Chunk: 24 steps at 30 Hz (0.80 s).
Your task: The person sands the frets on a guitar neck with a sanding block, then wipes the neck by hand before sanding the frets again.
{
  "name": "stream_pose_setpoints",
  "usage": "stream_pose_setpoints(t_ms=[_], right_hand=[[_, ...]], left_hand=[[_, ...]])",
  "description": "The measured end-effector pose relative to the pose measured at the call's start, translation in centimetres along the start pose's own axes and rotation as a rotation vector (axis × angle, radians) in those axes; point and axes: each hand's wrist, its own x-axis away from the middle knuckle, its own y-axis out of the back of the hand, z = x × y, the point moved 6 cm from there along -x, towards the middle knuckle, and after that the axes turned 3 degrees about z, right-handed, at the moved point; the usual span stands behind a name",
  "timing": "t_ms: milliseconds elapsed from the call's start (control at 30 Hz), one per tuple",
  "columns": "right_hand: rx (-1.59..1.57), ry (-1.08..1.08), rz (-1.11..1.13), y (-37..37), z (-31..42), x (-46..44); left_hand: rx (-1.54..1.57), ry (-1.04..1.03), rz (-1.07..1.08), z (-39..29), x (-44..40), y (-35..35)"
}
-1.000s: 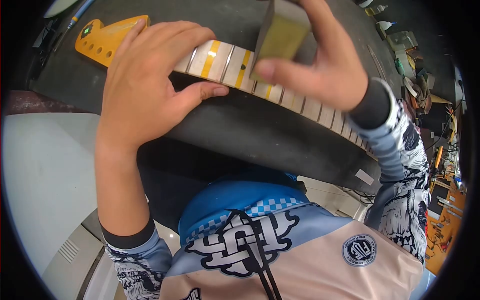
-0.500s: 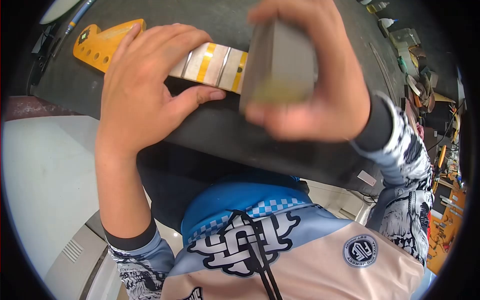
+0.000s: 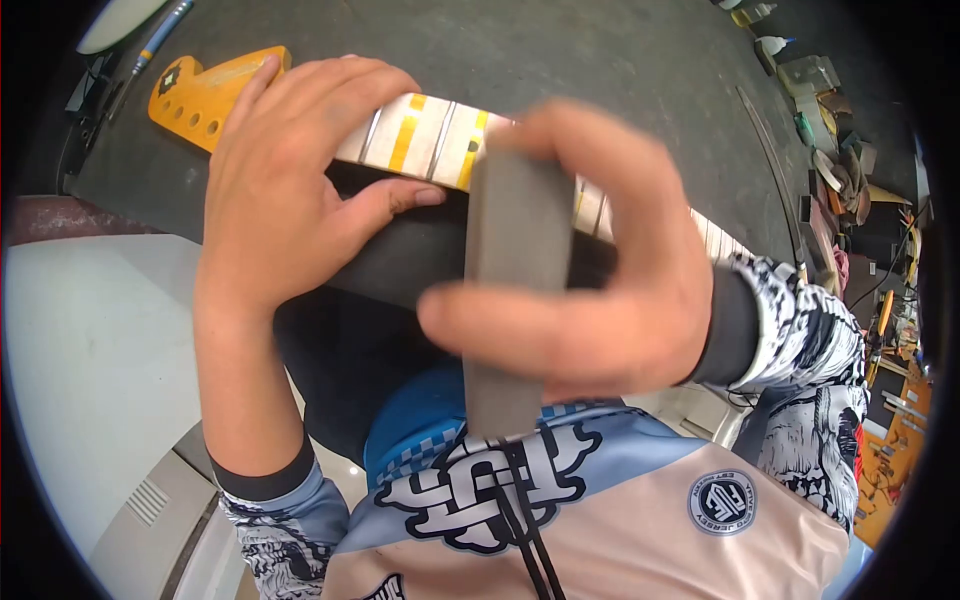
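Since half a second ago, the long dark-grey rectangular block (image 3: pixel 515 240) has been shifted toward the body by the right hand (image 3: pixel 640 300), while the left hand (image 3: pixel 285 170) has been kept nearly in place. The block is pinched between the thumb and curled fingers of the right hand, which is blurred; its lower end is seen in front of the pale pink and blue-grey jersey (image 3: pixel 640 490). The pale, fretted guitar neck (image 3: pixel 425 140) with yellow strips is partly hidden by its upper end; whether the two are touching cannot be told. The neck is laid on the dark-grey counter (image 3: pixel 620 60) and is clasped from above by the left hand, its thumb set beside the near edge. Past that hand, the orange-yellow headstock with round holes (image 3: pixel 220 90) is exposed. Farther off, a slim blue pen-like tool (image 3: pixel 160 40) is seen
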Motion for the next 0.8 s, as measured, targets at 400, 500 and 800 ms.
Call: stream_pose_setpoints(t_ms=[400,500,800], right_hand=[[0.109,-0.140,0.079,1.5,-1.7,-0.9],[0.064,-0.152,0.129,1.6,-6.1,-2.5],[0.096,-0.016,-0.015,0.0,-5.2,-1.6]], left_hand=[[0.005,0.016,0.006,-0.4,-0.2,0.0],[0.008,0.014,0.011,-0.2,0.0,0.1],[0.010,0.020,0.016,-0.1,0.3,0.4]])
